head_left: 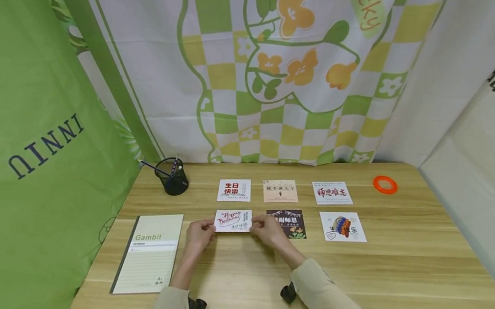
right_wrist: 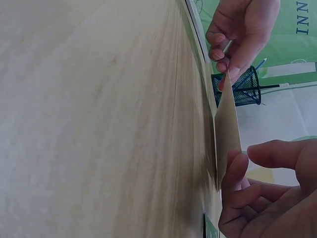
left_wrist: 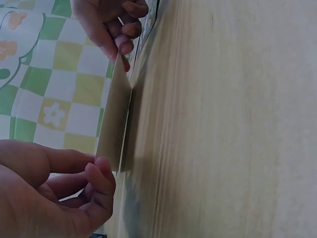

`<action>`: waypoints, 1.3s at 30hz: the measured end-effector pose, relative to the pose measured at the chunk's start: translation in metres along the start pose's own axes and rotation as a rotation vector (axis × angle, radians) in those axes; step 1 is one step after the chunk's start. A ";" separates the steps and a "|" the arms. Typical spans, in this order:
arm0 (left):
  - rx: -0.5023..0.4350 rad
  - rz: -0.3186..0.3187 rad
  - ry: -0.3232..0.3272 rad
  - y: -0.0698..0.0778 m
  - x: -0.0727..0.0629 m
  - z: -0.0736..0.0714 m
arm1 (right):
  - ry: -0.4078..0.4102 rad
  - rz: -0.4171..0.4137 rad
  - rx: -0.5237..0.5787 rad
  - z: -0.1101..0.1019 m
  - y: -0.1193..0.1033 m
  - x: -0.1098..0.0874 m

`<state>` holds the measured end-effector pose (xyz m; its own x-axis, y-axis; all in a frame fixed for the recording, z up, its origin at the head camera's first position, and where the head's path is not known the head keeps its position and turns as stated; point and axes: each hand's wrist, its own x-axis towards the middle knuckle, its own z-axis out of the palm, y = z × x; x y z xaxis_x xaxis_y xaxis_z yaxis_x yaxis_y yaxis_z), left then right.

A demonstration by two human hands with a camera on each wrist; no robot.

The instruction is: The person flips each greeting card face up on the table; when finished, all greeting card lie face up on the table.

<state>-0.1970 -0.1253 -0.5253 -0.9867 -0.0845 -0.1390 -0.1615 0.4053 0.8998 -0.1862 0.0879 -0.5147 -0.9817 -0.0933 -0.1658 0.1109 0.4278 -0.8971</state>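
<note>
A white card with red "Happy Birthday" lettering (head_left: 233, 221) is held by its two short sides. My left hand (head_left: 199, 236) pinches its left edge between thumb and fingers, and my right hand (head_left: 270, 230) pinches the right edge. Both wrist views show the card's shaded back (left_wrist: 115, 116), tilted up with its lower edge close to the tabletop. Beside the right hand lies a dark card with orange flowers (head_left: 296, 229), partly covered by that hand. Behind the held card is a white card with red characters (head_left: 234, 190).
A peach card (head_left: 279, 191), a white card with red script (head_left: 332, 193) and a card with a colourful drawing (head_left: 343, 226) lie rightward. The notebook (head_left: 147, 254) is at left, below a black mesh pen holder (head_left: 173, 180). An orange ring (head_left: 384, 184) lies far right.
</note>
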 end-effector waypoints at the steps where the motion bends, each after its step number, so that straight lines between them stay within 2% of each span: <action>1: 0.001 -0.006 -0.007 0.000 0.000 0.000 | -0.005 0.008 -0.001 0.000 -0.001 0.000; 6: 0.012 -0.044 -0.048 0.002 0.004 -0.001 | -0.027 0.049 -0.010 0.000 -0.003 0.001; 12: 0.057 -0.052 -0.085 0.004 0.005 -0.003 | -0.051 0.061 -0.037 0.001 -0.003 0.001; 17: 0.120 -0.049 -0.124 0.008 0.003 -0.004 | -0.052 0.005 -0.110 0.003 0.001 0.002; 21: 0.233 -0.017 -0.134 0.010 0.002 -0.004 | -0.049 -0.043 -0.178 0.004 0.003 0.002; 25: 0.366 0.029 -0.133 0.012 0.001 -0.003 | -0.039 -0.065 -0.226 0.006 0.004 0.002; 28: 0.427 0.050 -0.137 0.014 0.000 -0.003 | -0.027 -0.077 -0.243 0.007 0.003 0.000; 34: 0.519 0.023 -0.102 0.016 -0.005 -0.006 | -0.025 -0.087 -0.280 0.002 -0.001 -0.007; 36: 0.534 0.052 -0.084 0.018 -0.006 -0.005 | -0.013 -0.085 -0.286 -0.004 -0.004 -0.009; 39: 0.539 0.154 -0.025 0.023 -0.007 0.000 | 0.035 -0.115 -0.307 -0.018 -0.009 -0.011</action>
